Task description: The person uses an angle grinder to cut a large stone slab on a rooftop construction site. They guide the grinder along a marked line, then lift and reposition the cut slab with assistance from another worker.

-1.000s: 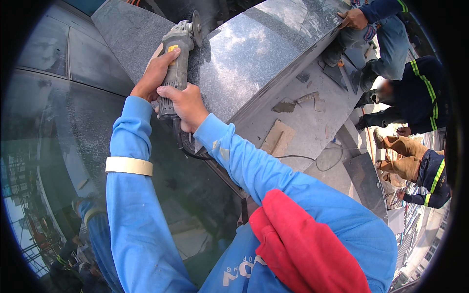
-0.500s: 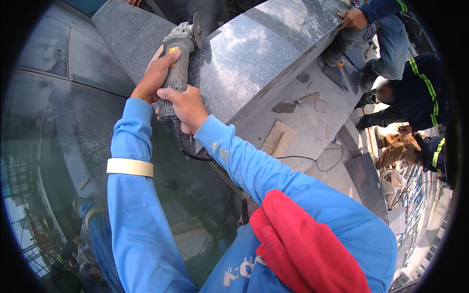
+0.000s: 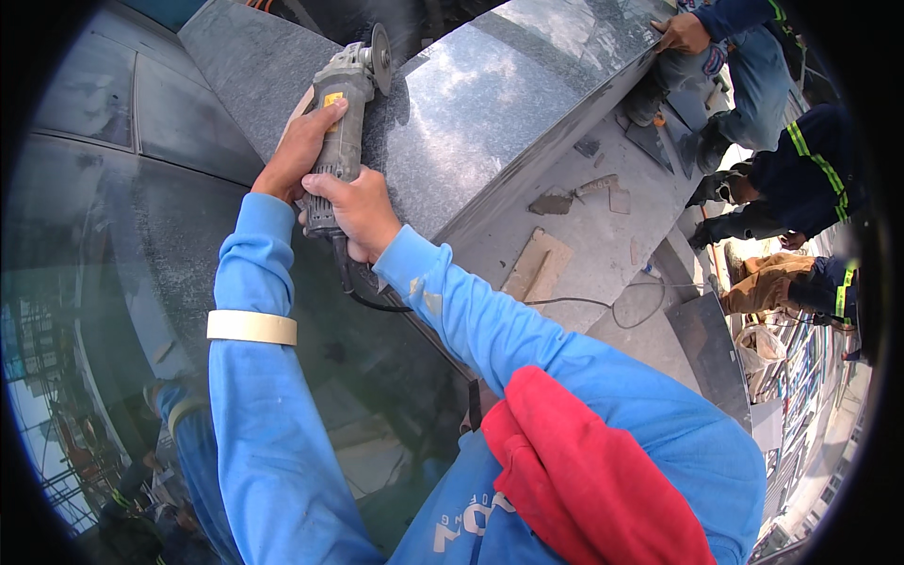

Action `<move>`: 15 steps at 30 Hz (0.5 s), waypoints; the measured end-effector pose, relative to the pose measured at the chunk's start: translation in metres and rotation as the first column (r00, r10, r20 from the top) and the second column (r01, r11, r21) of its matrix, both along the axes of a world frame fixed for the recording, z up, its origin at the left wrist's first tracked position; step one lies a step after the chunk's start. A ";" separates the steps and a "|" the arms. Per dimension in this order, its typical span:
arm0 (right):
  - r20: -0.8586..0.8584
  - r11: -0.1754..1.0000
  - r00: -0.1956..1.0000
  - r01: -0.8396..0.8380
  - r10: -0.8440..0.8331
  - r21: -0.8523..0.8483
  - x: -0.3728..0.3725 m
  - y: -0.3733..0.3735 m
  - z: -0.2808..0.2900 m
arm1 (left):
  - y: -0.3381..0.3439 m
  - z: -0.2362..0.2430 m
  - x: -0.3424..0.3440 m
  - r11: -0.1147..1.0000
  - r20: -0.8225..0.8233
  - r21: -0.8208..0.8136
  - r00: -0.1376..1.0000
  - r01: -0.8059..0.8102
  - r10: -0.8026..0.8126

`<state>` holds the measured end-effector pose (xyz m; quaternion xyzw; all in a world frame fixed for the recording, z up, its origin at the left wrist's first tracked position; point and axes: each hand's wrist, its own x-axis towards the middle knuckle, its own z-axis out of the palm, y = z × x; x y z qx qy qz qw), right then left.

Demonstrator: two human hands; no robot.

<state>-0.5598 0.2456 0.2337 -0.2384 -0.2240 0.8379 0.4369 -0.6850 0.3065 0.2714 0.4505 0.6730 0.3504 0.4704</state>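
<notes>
Both my hands are closed on a grey angle grinder (image 3: 341, 132) with a yellow label. My left hand (image 3: 297, 155) wraps its upper body, the thumb lying beside the label. Lower down, near the cord end, my right hand (image 3: 363, 215) grips the body. The grinder's disc (image 3: 379, 58) is at the edge of grey speckled stone slabs (image 3: 461, 122); whether it touches the stone I cannot tell. A black cord (image 3: 372, 301) hangs from the tool and runs right. A roll of cream tape (image 3: 251, 327) sits round my left forearm.
A co-worker's hand (image 3: 683, 36) holds the far slab edge. Two other co-workers (image 3: 805, 174) in dark clothing with reflective stripes are at right. A trowel (image 3: 551, 203), board pieces (image 3: 535, 268) and dark slabs (image 3: 702, 348) lie below. Reflective dark glass (image 3: 113, 264) fills the left.
The grinder and my hands have shifted very slightly down in view. The co-workers on the right have changed posture, the lowest one drawing upward and partly behind the other.
</notes>
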 end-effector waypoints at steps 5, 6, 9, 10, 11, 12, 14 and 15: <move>-0.023 1.000 1.000 -0.004 0.003 -0.026 0.001 0.003 0.001 | 0.001 0.000 0.001 1.000 0.039 -0.007 0.999 0.001 -0.001; -0.028 1.000 1.000 -0.005 0.004 -0.029 0.001 0.003 0.001 | 0.001 0.001 0.001 1.000 0.031 -0.019 1.000 -0.001 0.002; -0.040 0.999 0.999 -0.006 0.005 -0.032 -0.001 0.005 -0.001 | 0.003 0.001 0.001 0.999 0.018 -0.047 1.000 -0.006 0.007; -0.042 1.000 0.999 -0.005 0.004 -0.030 -0.001 0.005 -0.002 | 0.003 0.000 0.000 0.999 0.013 -0.039 1.000 -0.006 0.006; -0.042 1.000 0.999 -0.005 0.003 -0.030 -0.002 0.006 -0.003 | 0.004 0.000 0.000 0.999 0.014 -0.035 1.000 -0.003 0.003; -0.043 1.000 0.999 -0.006 0.005 -0.027 -0.002 0.006 -0.004 | 0.005 0.000 0.000 0.999 0.001 -0.032 1.000 -0.003 0.003; -0.042 1.000 0.999 -0.008 0.007 -0.026 -0.003 0.007 -0.005 | 0.006 -0.001 -0.002 0.999 -0.007 -0.041 1.000 -0.001 0.001; -0.036 1.000 0.999 -0.010 0.009 -0.025 -0.003 0.007 -0.005 | 0.007 -0.002 -0.003 0.999 -0.013 -0.048 1.000 0.003 -0.004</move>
